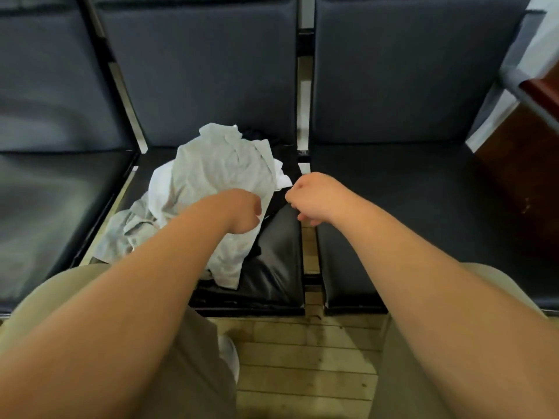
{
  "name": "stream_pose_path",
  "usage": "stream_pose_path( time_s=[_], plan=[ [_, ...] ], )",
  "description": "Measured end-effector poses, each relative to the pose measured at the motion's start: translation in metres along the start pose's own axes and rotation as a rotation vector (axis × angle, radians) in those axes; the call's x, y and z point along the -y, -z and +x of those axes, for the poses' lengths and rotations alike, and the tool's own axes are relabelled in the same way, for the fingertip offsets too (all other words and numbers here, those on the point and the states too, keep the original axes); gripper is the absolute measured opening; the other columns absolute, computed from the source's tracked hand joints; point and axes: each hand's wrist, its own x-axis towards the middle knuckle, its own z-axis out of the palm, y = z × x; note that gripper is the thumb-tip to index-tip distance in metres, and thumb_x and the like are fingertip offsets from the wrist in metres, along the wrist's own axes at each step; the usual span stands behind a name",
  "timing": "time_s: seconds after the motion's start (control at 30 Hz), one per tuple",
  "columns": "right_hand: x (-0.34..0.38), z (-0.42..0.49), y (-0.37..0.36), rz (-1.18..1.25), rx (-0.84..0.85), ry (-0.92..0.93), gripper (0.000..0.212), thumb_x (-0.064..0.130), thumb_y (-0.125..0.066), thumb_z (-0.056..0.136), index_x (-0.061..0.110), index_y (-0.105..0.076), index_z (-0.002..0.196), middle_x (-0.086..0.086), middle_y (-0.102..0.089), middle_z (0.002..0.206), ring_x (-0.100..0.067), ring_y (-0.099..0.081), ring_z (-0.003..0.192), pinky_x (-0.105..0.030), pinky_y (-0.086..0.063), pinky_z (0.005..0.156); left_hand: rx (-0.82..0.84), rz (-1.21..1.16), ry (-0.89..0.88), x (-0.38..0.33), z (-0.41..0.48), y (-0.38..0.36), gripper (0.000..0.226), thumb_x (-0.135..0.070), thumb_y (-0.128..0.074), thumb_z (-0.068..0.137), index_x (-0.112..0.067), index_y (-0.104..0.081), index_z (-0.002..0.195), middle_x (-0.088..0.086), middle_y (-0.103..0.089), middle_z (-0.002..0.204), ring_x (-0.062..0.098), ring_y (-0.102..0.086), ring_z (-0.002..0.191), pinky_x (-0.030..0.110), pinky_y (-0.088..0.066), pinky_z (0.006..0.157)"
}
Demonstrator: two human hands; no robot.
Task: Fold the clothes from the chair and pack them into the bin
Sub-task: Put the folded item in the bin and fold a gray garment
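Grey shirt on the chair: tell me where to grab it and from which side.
Pinch the loose lower flap near the front edge of the seat, coming from the front and above. The shirt lies crumpled in a heap, but that flap lies free at its near end, so it should lift clear of the white cloth.

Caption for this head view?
Left hand and right hand reaching for crumpled pale clothes piled on a black chair.

head cam | facing forward-down | close over chair seat [278, 252] (wide-angle, only view)
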Motion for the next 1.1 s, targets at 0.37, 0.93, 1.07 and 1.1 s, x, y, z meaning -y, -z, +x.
stream_pose_path(
  time_s=[0.37,0.93,1.07,1.1],
  plan=[
    [-0.012,0.032,-0.022,-0.224,0.139,-0.034,0.027,0.033,-0.052,0.099,0.017,-0.067,0.115,-0.005,-0.079,0.100,-0.025,-0.080,0.089,-0.046,-0.067,0.084,0.478,0.341,0.064,0.011,0.013,-0.061,0.065,-0.055,-0.058,0.100,-0.017,-0.054,0.153,0.009,-0.054,0.153,0.032,-0.055,0.136,0.043,-0.045,0.114],
    [-0.013,0.014,-0.024,-0.302,0.226,0.049,0.032,0.028,-0.051,0.104,0.010,-0.071,0.120,-0.010,-0.078,0.111,-0.021,-0.078,0.095,-0.042,-0.065,0.088,0.356,0.285,-0.008,0.026,-0.003,-0.071,0.048,-0.043,-0.087,0.084,-0.009,-0.072,0.114,0.006,-0.073,0.112,0.025,-0.068,0.098,0.030,-0.048,0.070],
    [-0.014,0.015,-0.023,-0.326,0.226,0.071,0.031,0.028,-0.051,0.104,0.010,-0.072,0.119,-0.009,-0.077,0.111,-0.020,-0.078,0.094,-0.041,-0.065,0.087,0.299,0.237,-0.038,0.028,-0.004,-0.061,0.029,-0.020,-0.071,0.093,-0.004,-0.073,0.118,0.008,-0.074,0.112,0.024,-0.064,0.091,0.024,-0.042,0.058],
    [-0.013,0.016,-0.022,-0.327,0.224,0.088,0.029,0.028,-0.052,0.104,0.011,-0.072,0.118,-0.007,-0.077,0.112,-0.018,-0.078,0.091,-0.041,-0.065,0.085,0.234,0.175,-0.038,0.030,-0.004,-0.056,0.027,-0.022,-0.068,0.095,-0.004,-0.070,0.115,0.008,-0.071,0.113,0.024,-0.062,0.093,0.027,-0.044,0.064]
  ],
)
